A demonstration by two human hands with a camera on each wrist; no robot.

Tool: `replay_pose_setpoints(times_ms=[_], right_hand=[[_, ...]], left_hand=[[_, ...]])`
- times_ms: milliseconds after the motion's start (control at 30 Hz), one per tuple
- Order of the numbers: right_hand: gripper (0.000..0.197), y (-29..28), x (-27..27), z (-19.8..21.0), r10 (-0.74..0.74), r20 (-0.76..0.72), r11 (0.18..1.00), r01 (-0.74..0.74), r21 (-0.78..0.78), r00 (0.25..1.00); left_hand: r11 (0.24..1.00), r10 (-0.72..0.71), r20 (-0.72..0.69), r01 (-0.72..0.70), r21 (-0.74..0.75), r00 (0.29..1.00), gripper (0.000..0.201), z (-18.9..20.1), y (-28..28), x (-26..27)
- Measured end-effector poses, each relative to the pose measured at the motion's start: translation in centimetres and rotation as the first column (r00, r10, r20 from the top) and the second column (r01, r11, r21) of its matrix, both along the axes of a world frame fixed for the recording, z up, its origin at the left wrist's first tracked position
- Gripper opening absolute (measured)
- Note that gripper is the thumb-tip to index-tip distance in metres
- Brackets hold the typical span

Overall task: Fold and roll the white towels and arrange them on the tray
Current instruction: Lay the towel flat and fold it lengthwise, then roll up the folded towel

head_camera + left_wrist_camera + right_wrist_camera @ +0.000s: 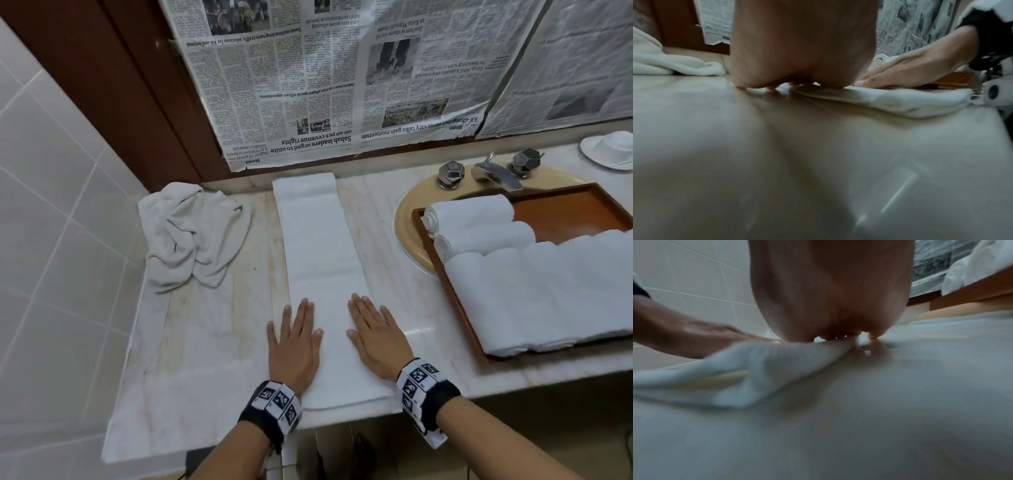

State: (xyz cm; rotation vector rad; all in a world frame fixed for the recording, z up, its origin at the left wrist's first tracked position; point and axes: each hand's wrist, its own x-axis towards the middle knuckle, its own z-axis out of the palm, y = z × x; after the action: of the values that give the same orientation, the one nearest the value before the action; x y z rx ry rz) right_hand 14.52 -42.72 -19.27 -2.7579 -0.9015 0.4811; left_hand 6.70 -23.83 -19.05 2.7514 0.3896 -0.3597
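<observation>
Hands flat, nothing gripped: left hand (295, 346) and right hand (376, 334) lie palm-down with fingers straight on the near end of the folded towel (322, 274), one at each long edge. The towel runs as a long narrow strip away from the person across the counter (212, 329), its near end just at the front edge.

Risk, as judged: starting the roll with uneven pressure could skew it into a cone, and the polished stone may let the strip slide rather than curl.

Tray (565, 205) sits to the right, over the basin (407, 219), already holding rolled towels (479, 222). Crumpled towel (191, 233) waits at the left. Tap (493, 173) behind the basin; newspaper (325, 78) covers the wall above; white tiles (51, 188) at left.
</observation>
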Motion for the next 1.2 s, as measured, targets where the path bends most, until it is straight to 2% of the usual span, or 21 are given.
replay_pose_setpoints(times_ms=[100, 200, 267, 500, 600, 667, 800, 867, 1033, 1200], right_hand=[[0.095, -1.2, 0.1, -0.4, -0.075, 0.009, 0.997, 0.075, -0.022, 0.997], [0.087, -1.8, -0.5, -0.3, -0.149, 0.016, 0.988, 0.150, -0.022, 0.989], [0.082, -2.0, -1.3, -0.2, -0.169, 0.018, 0.985, 0.169, -0.016, 0.986], [0.085, -2.8, -4.4, 0.7, -0.222, 0.002, 0.975, 0.221, 0.034, 0.975], [0.068, -3.5, -6.1, 1.2, -0.244, 0.015, 0.966, 0.242, 0.091, 0.970], [0.055, -4.2, -7.2, 1.6, -0.229, -0.009, 0.968, 0.228, 0.106, 0.973], [0.054, -5.7, -8.5, 2.9, -0.151, -0.036, 0.973, 0.155, 0.174, 0.988], [0.052, -6.4, -9.0, 3.5, -0.069, -0.054, 0.977, 0.078, 0.200, 0.996], [0.044, -7.2, -9.4, 3.5, 0.095, -0.013, 0.987, -0.092, 0.134, 0.995], [0.031, -7.0, -8.5, 3.6, 0.173, -0.034, 0.980, -0.168, 0.109, 0.984]], left_hand=[[0.999, 0.030, -0.009, -0.029, 0.029, 1.000, 0.058, -0.1, 1.4, -0.3], [0.997, 0.071, -0.013, -0.071, -0.011, 0.997, 0.057, 0.2, 1.9, -0.9], [0.998, 0.055, 0.000, -0.055, -0.039, 0.998, 0.057, 0.7, 1.8, -1.8], [0.988, -0.022, 0.075, 0.033, -0.152, 0.997, 0.057, 0.6, 0.4, -5.2], [0.980, -0.036, 0.128, 0.061, -0.191, 0.991, 0.056, 0.1, 0.1, -6.9], [0.969, -0.059, 0.174, 0.098, -0.225, 0.983, 0.058, -0.2, -0.2, -8.0], [0.961, -0.123, 0.332, 0.196, -0.196, 0.935, 0.068, -0.4, -0.9, -10.1], [0.959, -0.158, 0.361, 0.230, -0.166, 0.919, 0.064, -0.4, -1.5, -10.9], [0.956, -0.220, 0.385, 0.277, -0.099, 0.896, 0.048, -0.2, -2.1, -11.4], [0.958, -0.231, 0.311, 0.270, -0.091, 0.922, 0.037, 1.2, -2.1, -10.5]])
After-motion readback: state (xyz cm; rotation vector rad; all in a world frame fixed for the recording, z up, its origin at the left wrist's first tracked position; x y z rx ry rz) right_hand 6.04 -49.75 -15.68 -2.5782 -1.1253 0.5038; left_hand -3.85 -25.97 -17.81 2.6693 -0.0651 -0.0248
